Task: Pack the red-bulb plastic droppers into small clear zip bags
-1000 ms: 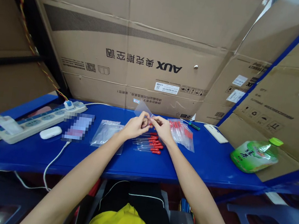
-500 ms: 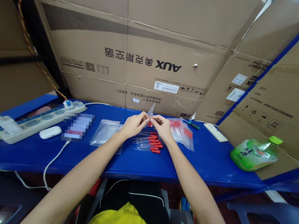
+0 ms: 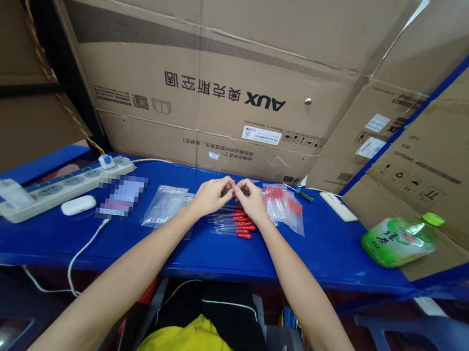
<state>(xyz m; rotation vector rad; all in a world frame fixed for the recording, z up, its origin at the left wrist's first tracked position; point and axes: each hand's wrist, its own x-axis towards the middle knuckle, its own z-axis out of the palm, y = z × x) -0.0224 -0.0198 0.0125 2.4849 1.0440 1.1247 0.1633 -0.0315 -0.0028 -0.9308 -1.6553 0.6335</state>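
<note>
My left hand (image 3: 214,193) and my right hand (image 3: 251,199) meet at the fingertips over the back half of the blue table. Both are pinched on a small clear plastic bag, nearly hidden by the fingers now; a bit of red shows between them. Just below the hands lies a loose group of droppers (image 3: 232,223), clear stems to the left and red bulbs to the right. Beside my left wrist are flat clear zip bags (image 3: 165,207). To the right of my right hand, filled bags of red-bulbed droppers (image 3: 285,209) lie in an overlapping pile.
A power strip (image 3: 66,186), a white case (image 3: 78,206) and a blurred phone (image 3: 123,196) with a cable are on the left. Rightward lie a green-handled screwdriver (image 3: 304,195), a white flat device (image 3: 338,207) and a green-capped bottle (image 3: 399,241). Cardboard (image 3: 205,132) walls the back.
The clear bag that stood up above my fingertips has tipped down and barely shows. My hands stay together in nearly the same place; the things on the table have not moved.
</note>
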